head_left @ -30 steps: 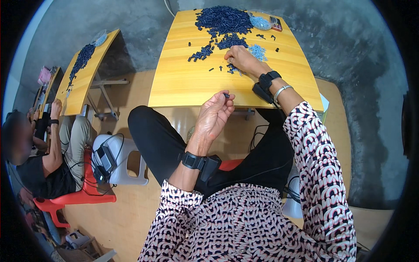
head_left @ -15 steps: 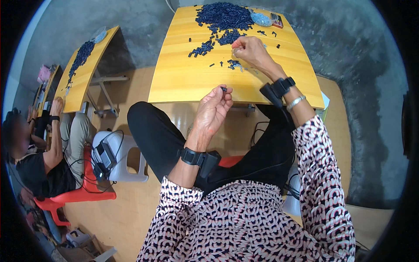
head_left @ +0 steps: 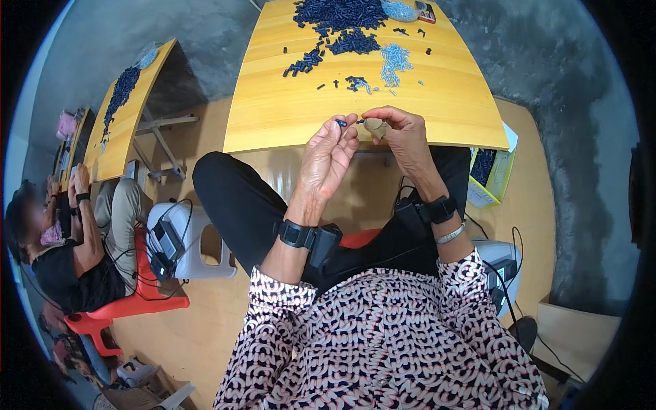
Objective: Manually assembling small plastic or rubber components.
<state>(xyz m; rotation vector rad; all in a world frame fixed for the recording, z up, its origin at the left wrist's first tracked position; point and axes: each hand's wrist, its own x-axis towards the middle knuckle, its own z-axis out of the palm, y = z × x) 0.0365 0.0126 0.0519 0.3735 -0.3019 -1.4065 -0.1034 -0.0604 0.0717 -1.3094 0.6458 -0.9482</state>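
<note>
Fingers of the left hand (head_left: pixel 329 162) grasped a short dark blue piece (head_left: pixel 341 123) between thumb and forefinger, the rest of them loosely curled, the palm turned up. The right hand (head_left: pixel 404 138) stood just beside it, forefinger and thumb closed on a small dark bit (head_left: pixel 360 121) that pointed toward the left fingertips. A beige covering (head_left: pixel 374 128) showed at the right thumb, though whether it was worn or held could not be told. Both hands met above the near edge of the yellow wooden table (head_left: pixel 270 113), apart from the heaps on it.

At the table's far end lay a large heap of dark blue pieces (head_left: pixel 339 15), with a smaller heap (head_left: pixel 354 42) in front of it and a loose spread (head_left: pixel 304 63) to the left. Pale blue parts (head_left: pixel 395 61) were scattered right of the middle, and a little mixed cluster (head_left: pixel 355 83) of dark and pale bits lay nearer the hands. More pale parts filled a clear container (head_left: pixel 399 10) beside a red and black box (head_left: pixel 425 12). Below the right edge of the table was a yellow crate (head_left: pixel 486 195) with dark pieces inside. Off to the left, a co-worker (head_left: pixel 78 253) sat at a second table (head_left: pixel 140 113)
</note>
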